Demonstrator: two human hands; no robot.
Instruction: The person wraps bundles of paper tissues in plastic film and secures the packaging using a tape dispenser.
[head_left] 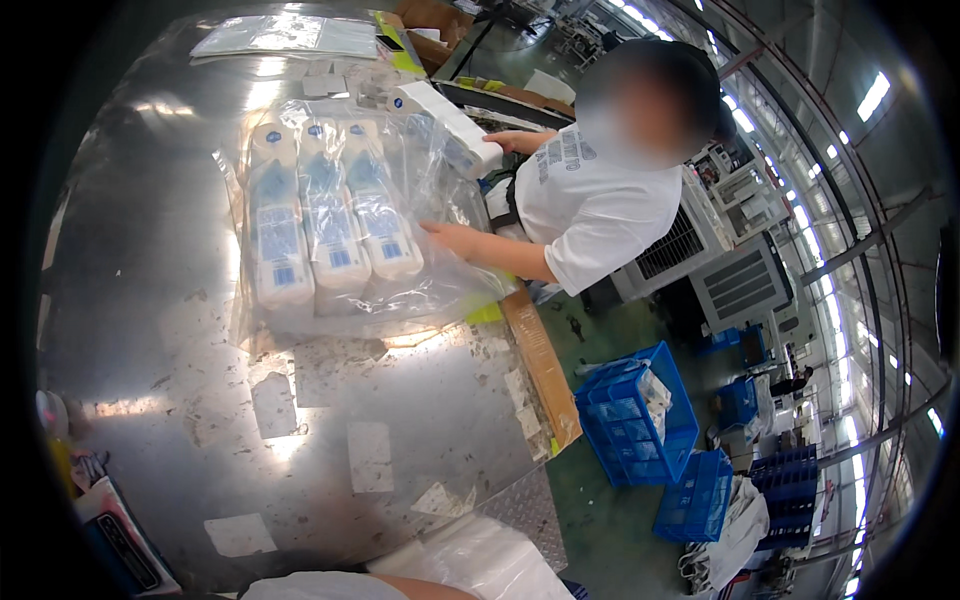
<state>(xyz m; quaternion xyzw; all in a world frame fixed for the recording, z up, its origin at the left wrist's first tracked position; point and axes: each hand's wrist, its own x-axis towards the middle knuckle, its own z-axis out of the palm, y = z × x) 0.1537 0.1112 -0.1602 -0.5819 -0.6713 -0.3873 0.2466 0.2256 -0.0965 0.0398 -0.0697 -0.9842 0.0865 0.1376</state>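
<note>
Neither of my hands shows; only a pale sleeve (320,585) and a strip of my forearm (425,590) come in at the bottom edge. Beside that forearm lie white translucent plastic bags (480,562). Across the metal table (160,290), a large clear plastic bag (425,290) holds three long white packs with blue printing, the middle one (328,215) between the others. A co-worker's one hand (455,240) touches the bag's side. Their other hand (515,142) is at the end of another long white pack (450,120), near the bag's far corner.
Flat plastic sheets (285,36) lie at the table's far end. A cardboard strip (540,365) edges the right side. Blue crates (640,415) stand on the green floor. A dark panel in a pale frame (125,550) sits at lower left. Paper scraps (370,457) stick to the tabletop.
</note>
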